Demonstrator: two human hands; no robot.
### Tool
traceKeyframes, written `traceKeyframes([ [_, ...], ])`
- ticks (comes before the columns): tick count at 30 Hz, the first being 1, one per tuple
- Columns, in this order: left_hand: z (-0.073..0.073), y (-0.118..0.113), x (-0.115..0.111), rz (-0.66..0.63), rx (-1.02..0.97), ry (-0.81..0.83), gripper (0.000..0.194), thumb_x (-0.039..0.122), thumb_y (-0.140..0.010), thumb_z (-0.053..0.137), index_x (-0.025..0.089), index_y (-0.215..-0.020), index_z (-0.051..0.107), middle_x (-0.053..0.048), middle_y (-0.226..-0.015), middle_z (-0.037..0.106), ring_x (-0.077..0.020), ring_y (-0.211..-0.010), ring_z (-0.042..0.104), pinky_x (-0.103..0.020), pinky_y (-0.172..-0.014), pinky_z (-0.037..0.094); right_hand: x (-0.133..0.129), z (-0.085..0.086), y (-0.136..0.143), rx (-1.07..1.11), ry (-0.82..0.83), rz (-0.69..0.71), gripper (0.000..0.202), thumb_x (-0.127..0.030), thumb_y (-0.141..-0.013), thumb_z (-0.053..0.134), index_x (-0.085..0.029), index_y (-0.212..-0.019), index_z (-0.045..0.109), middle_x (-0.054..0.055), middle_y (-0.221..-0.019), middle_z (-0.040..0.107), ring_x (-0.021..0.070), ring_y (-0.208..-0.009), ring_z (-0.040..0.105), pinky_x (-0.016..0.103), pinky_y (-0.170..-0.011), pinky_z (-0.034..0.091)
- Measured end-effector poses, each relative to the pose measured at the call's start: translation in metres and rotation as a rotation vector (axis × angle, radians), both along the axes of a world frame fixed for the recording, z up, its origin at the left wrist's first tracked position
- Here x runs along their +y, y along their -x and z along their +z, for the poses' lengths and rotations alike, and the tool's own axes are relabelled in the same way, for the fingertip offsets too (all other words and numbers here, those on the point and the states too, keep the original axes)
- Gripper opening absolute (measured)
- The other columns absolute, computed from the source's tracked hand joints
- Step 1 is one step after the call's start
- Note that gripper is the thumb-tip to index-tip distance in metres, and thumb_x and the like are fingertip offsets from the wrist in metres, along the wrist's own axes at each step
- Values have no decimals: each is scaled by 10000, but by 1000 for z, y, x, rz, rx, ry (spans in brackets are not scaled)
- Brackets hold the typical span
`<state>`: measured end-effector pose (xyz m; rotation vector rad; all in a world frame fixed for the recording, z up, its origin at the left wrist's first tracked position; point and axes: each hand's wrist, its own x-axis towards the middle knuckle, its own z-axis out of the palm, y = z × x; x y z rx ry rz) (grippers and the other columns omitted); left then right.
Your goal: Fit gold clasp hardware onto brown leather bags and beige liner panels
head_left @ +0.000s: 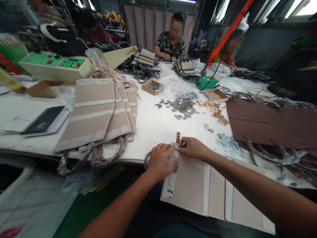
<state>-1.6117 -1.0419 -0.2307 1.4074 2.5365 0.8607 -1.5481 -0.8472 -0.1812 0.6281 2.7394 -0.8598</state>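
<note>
A beige bag panel (189, 185) with white strips lies before me, its near part hanging past the table edge. My left hand (160, 162) grips the panel's left edge, thumb and fingers on the white strip. Small metal pieces (170, 191) sit along that strip. At the panel's far left corner, my right hand (192, 147) is closed in a pinch; whatever its fingertips hold is hidden. Just beyond them a short brown tab with metal on it (178, 137) sticks out from the corner.
Beige bag panels with wrapped handles (95, 96) are stacked left. Grey metal plates (183, 105), gold-coloured fasteners (215, 110) and silvery strips (229, 145) lie scattered ahead. Brown panels (269, 122) lie right. A person in camouflage (170, 44) works across the table.
</note>
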Motion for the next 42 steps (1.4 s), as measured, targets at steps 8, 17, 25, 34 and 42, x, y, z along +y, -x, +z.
traceKeyframes([
  [8,36,34,35,77,-273,272,302,403,-937,590,195,-1121,711,-110,-1013,764,-301,-988,704,-362,-798,483,1,-5,-8,33,14,4,72,-271,-836,686,-206,-805,692,-13,-725,666,167,-700,580,267,-621,356],
  [17,35,53,58,9,-665,402,272,342,-917,610,193,-695,560,16,-503,561,-169,-440,604,-244,-467,372,20,-7,-9,93,191,18,112,-302,-831,721,-190,-821,732,-14,-721,666,160,-689,563,273,-627,375],
  [25,32,63,63,20,-806,405,314,359,-891,643,201,-645,528,42,-395,459,-133,-354,459,-254,-442,298,13,46,-21,979,744,-300,488,-524,-932,719,-232,-638,460,-55,-532,432,116,-454,426,266,-472,362],
  [34,24,63,62,47,-845,351,346,375,-877,649,222,-624,469,35,-393,458,-139,-360,466,-267,-429,293,-22,6,9,1049,883,-283,488,-500,-964,668,-251,-614,438,-56,-498,397,116,-415,384,285,-430,338],
  [42,21,65,60,40,-864,346,322,376,-858,681,206,-641,515,18,-428,502,-154,-374,509,-267,-439,318,-19,13,14,930,746,-220,514,-505,-988,626,-253,-580,441,-39,-494,442,122,-438,392,302,-456,355],
])
